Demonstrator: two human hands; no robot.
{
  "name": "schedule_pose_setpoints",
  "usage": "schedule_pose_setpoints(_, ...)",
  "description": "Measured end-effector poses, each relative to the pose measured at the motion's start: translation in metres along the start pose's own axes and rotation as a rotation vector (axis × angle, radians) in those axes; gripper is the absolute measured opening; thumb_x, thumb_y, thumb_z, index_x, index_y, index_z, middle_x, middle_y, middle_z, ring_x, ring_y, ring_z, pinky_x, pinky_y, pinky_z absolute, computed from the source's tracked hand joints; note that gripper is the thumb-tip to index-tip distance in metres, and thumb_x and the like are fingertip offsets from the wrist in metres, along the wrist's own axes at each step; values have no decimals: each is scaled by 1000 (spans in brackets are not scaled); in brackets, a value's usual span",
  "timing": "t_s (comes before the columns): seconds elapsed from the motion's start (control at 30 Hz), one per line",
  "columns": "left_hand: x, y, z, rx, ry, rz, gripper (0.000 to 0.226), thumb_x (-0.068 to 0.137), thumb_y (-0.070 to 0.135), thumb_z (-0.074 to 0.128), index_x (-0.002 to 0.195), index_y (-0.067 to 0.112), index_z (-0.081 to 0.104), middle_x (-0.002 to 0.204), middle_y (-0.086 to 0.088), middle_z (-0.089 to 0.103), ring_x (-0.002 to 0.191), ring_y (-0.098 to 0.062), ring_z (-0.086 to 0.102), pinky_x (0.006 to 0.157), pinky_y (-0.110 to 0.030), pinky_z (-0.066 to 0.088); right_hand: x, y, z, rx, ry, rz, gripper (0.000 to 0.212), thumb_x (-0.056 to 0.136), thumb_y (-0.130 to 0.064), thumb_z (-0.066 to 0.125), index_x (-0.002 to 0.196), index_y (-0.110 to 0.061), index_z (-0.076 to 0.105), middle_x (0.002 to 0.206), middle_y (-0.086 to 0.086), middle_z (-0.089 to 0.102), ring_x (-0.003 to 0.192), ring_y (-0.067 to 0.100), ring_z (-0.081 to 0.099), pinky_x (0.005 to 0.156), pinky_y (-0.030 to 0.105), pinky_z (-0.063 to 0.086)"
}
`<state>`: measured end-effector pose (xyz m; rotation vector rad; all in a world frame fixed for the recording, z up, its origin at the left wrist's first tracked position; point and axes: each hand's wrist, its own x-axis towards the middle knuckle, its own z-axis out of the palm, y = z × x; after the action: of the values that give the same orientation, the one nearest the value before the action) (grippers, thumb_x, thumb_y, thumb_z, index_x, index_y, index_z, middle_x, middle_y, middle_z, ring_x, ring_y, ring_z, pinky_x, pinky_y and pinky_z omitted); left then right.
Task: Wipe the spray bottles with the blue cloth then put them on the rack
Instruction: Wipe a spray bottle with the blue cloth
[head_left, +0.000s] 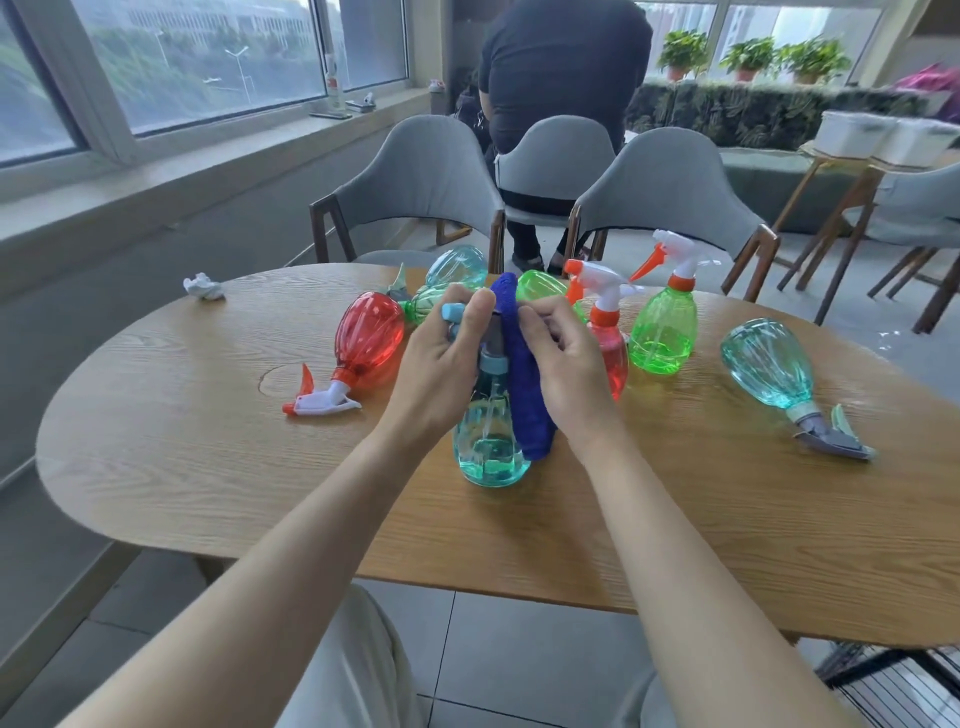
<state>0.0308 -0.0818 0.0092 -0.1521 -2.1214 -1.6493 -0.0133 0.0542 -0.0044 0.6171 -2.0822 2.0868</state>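
Currently the left hand (441, 364) is clasping the teal bottle (488, 441), the right hand (569, 369) pinching the blue cloth (524, 384); a loose grip could topple it.

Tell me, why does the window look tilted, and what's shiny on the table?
Head view: the wide lens tilts the grey window frame; daylight leaves glare on the right of the oval wooden table, near the lying teal plastic spray bottle; nothing looks badly blurred.

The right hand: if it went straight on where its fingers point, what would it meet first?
Probably the dark blue cloth that the right hand holds, then the neck of the upright teal plastic spray bottle that the left hand grips. Depth is unclear.
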Motion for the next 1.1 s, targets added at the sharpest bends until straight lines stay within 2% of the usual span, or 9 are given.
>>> schedule_pose_setpoints(0.1, 3, 2, 1, 12, -1, -10, 45, 111, 52, 45, 97, 11, 58, 85, 0, 65, 78, -17, 60, 80, -43, 52, -6, -1, -1, 52, 52, 25, 14, 110, -23, 57, 102, -23, 69, 98, -2, 76, 91, 10, 71, 77, 20, 52)
schedule_pose_setpoints(0.27, 3, 1, 6, 0, -36, -18, 52, 109, 57, 46, 104, 6, 55, 106, -22, 59, 98, -37, 59, 88, -56, 52, -22, -4, -2, 11, 138, -45, 10, 101, -18, 71, 108, -26, 70, 105, -2, 76, 92, 5, 71, 78, 19, 54)
schedule_pose_setpoints(0.37, 4, 1, 3, 0, -74, -18, 55, 109, 58, 44, 108, 4, 54, 106, -23, 59, 98, -36, 61, 88, -57, 52, -14, -4, -2, 1, 95, -31, 7, 102, -21, 71, 107, -26, 70, 100, -4, 76, 90, 8, 72, 77, 24, 56)
schedule_pose_setpoints(0.6, 10, -5, 5, -4, -67, -26, 51, 107, 63, 44, 99, 14, 54, 111, -17, 60, 103, -27, 64, 102, -56, 52, 2, -1, 2, 182, 80, 104, 14, 110, -25, 57, 104, -19, 69, 91, -3, 75, 81, 10, 71, 69, 21, 55)
schedule_pose_setpoints(0.73, 14, -4, 5, -3, -51, -36, 43, 106, 66, 43, 96, 27, 60, 111, -17, 62, 104, -24, 65, 106, -55, 50, 1, 9, 0, 268, 53, 166, 18, 110, -25, 56, 122, -23, 70, 114, -1, 78, 104, 15, 75, 82, 27, 58)
schedule_pose_setpoints(0.83, 13, -3, 6, -42, -43, -44, 49, 108, 59, 45, 108, 13, 60, 103, -15, 65, 94, -15, 65, 98, -52, 52, 2, 12, -5, 396, 31, 219, 27, 109, -19, 56, 134, -17, 67, 125, 8, 76, 115, 24, 73, 91, 35, 59)
schedule_pose_setpoints(0.93, 11, -2, 10, -36, -55, -27, 49, 110, 53, 47, 99, 5, 51, 98, -20, 64, 84, -16, 58, 91, -57, 52, 2, 12, -6, 452, 115, 299, 24, 111, -17, 53, 125, -10, 71, 114, 11, 79, 102, 24, 75, 82, 33, 61)
schedule_pose_setpoints(1.03, 8, -2, 15, -1, -81, -4, 45, 111, 48, 49, 94, 6, 52, 83, -2, 67, 80, -14, 59, 87, -50, 51, -1, 17, -6, 465, 207, 353, 24, 111, -18, 52, 110, -13, 75, 104, 10, 79, 97, 27, 74, 84, 40, 62)
schedule_pose_setpoints(1.1, 7, -1, 14, 2, -76, -9, 39, 112, 45, 49, 90, 13, 53, 78, 11, 65, 78, -11, 58, 86, -46, 51, -4, 17, -5, 459, 220, 323, 22, 111, -19, 54, 114, -13, 75, 109, 10, 79, 101, 27, 74, 87, 39, 62)
